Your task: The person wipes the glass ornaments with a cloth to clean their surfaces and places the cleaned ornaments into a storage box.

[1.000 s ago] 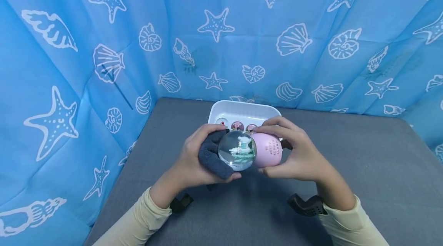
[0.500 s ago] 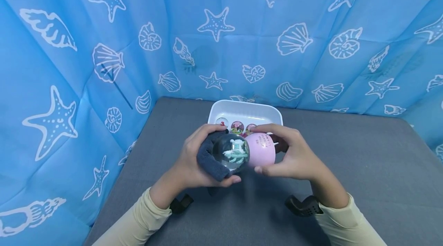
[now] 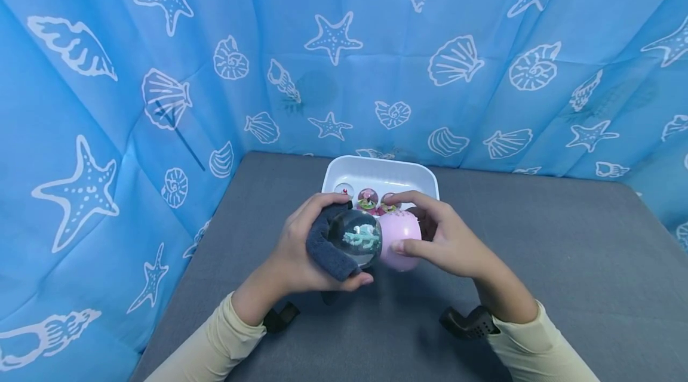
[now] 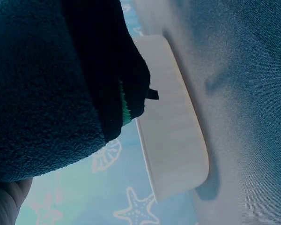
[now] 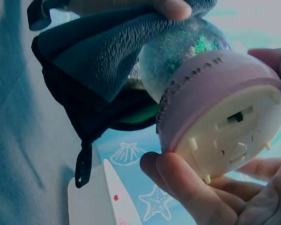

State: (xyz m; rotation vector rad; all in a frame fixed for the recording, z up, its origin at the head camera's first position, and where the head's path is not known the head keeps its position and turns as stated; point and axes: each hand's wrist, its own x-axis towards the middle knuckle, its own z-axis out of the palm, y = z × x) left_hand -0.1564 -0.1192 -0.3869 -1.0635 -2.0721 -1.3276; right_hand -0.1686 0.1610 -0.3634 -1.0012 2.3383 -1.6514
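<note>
A snow globe with a clear glass ball (image 3: 352,239) and a pink base (image 3: 400,242) is held sideways between both hands over the grey table. My left hand (image 3: 295,245) grips a dark blue-grey cloth (image 3: 326,248) wrapped round the left side of the glass. A white and green figure shows inside the ball. My right hand (image 3: 448,236) holds the base, thumb in front and fingers over the top. In the right wrist view, the cream underside (image 5: 234,136) of the base shows, and the cloth's black edging ends in a hanging loop (image 5: 84,161).
Just behind the hands, a white tray (image 3: 381,168) sits on the grey tabletop (image 3: 564,250). Several small glass balls, including one with pink inside (image 3: 368,198), lie in it. A blue shell-print curtain (image 3: 392,71) hangs beyond the table.
My right hand has turned the snow globe by its base and moved a little left. The lettering has rolled toward the top, and the ball sits deeper in the cloth. My left hand stays nearly still.
</note>
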